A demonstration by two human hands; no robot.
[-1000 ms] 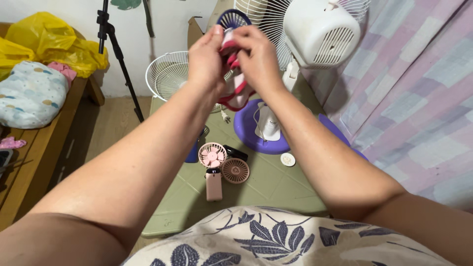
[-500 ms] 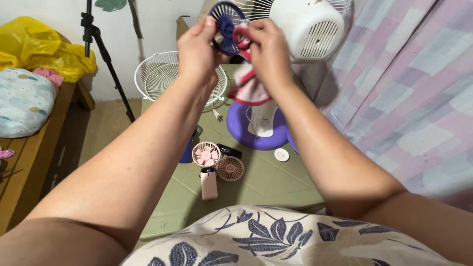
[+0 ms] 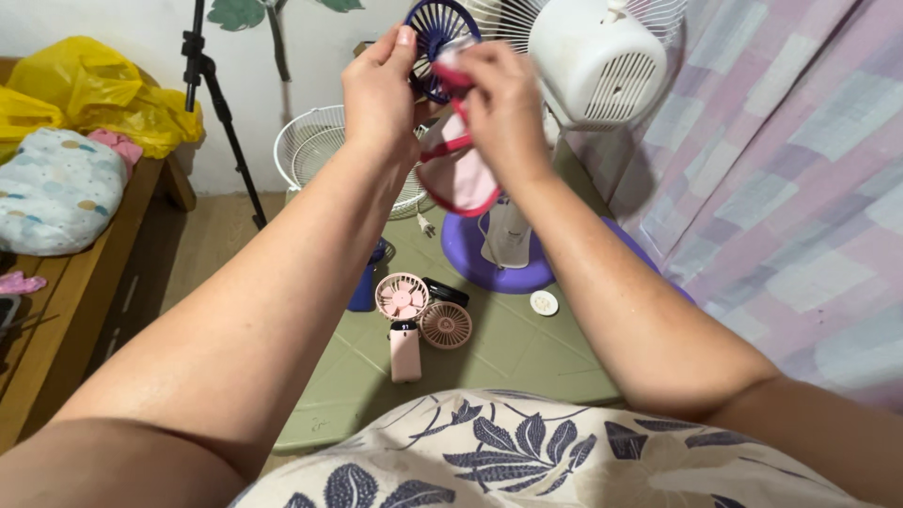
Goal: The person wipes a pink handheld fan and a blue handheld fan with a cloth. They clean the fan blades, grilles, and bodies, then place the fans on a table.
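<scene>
My left hand (image 3: 379,89) holds up a small dark blue round fan grille (image 3: 435,36), fingers on its left rim. Beside it, my right hand (image 3: 496,103) presses a pink cloth with red trim (image 3: 461,174) against the grille's right side; the cloth hangs down between both wrists. Both hands are raised in front of a white standing fan (image 3: 594,56). Below them on the green table (image 3: 489,353) lies a pink handheld fan (image 3: 404,325) with its pink front cover (image 3: 445,325) off beside it.
The white fan stands on a purple base (image 3: 470,256). A loose white wire grille (image 3: 315,155) lies behind. A small white disc (image 3: 544,302) and a dark blue object (image 3: 364,287) sit on the table. A tripod (image 3: 214,99), a wooden bench (image 3: 66,282) with a pillow (image 3: 52,188) and yellow bags (image 3: 85,89) stand left; a checked curtain (image 3: 790,179) hangs right.
Both hands have risen with the blue grille and the pink cloth. The right hand has shifted the cloth over the grille's rim.
</scene>
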